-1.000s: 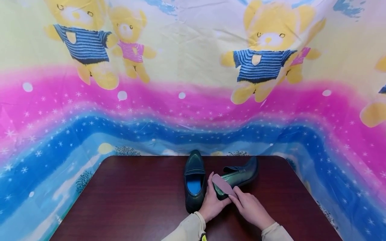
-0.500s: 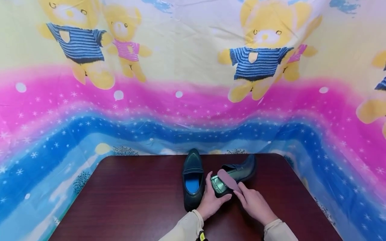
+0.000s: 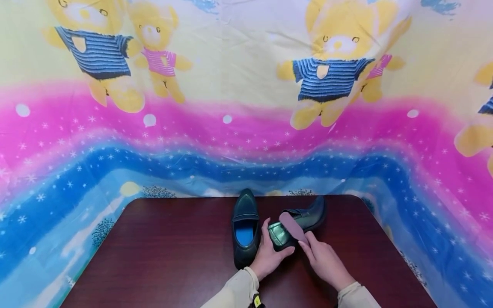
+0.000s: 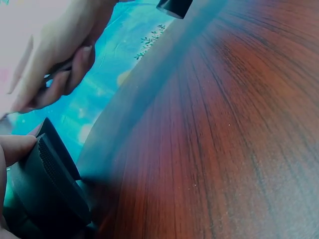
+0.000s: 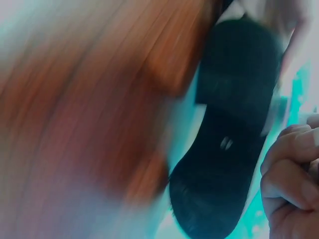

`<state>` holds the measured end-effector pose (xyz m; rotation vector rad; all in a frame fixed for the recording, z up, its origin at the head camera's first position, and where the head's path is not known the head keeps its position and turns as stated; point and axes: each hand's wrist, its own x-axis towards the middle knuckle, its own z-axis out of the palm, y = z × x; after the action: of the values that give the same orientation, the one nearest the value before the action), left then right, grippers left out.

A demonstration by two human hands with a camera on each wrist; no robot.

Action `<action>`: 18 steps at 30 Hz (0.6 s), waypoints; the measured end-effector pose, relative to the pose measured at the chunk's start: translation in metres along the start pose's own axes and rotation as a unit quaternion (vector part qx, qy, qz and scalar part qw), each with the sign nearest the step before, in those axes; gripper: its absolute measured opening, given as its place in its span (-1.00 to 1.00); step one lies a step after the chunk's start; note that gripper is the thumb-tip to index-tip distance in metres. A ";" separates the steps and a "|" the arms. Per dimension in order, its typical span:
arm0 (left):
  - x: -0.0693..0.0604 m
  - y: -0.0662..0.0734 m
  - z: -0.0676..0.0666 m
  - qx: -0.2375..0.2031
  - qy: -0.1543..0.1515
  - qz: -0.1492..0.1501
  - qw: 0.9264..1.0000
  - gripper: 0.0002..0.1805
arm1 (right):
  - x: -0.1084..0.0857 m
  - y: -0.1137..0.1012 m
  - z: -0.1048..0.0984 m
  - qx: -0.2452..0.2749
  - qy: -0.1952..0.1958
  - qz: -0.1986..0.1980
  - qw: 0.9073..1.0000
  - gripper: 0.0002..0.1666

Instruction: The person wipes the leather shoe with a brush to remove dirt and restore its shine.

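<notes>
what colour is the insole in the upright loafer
Blue; the insole shows best in the head view.

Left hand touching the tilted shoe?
Touching. The left wrist view shows it: the left hand meets the tilted shoe at its heel edge, with no gap.

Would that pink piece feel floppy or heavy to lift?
Probably not floppy: the pink piece shows no sag, with the right hand gripping one end. It's likely light too, looking much smaller than the shoe behind it.

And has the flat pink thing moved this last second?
Yes: in the head view, the flat pink thing has shifted right, farther from the blue-insoled shoe.
</notes>
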<state>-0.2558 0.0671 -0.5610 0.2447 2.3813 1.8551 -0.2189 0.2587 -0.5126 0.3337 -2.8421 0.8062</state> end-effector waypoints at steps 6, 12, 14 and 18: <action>-0.003 0.000 -0.002 0.007 -0.004 0.034 0.999 0.25 | -0.001 -0.018 0.006 0.000 -0.037 -0.049 0.998 -0.80; -0.003 0.002 -0.002 0.008 0.000 0.028 1.000 0.25 | 0.002 -0.019 0.012 -0.018 -0.040 -0.063 0.997 -0.80; -0.003 0.002 -0.002 0.009 0.002 0.030 1.000 0.24 | 0.002 -0.019 0.014 -0.019 -0.036 -0.066 0.997 -0.80; -0.004 0.002 -0.003 0.008 -0.001 0.031 0.999 0.22 | 0.003 -0.017 0.015 -0.026 -0.026 -0.066 0.997 -0.81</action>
<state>-0.2522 0.0635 -0.5581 0.3268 2.4156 1.8606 -0.2184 0.2366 -0.5160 0.5371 -2.8467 0.7074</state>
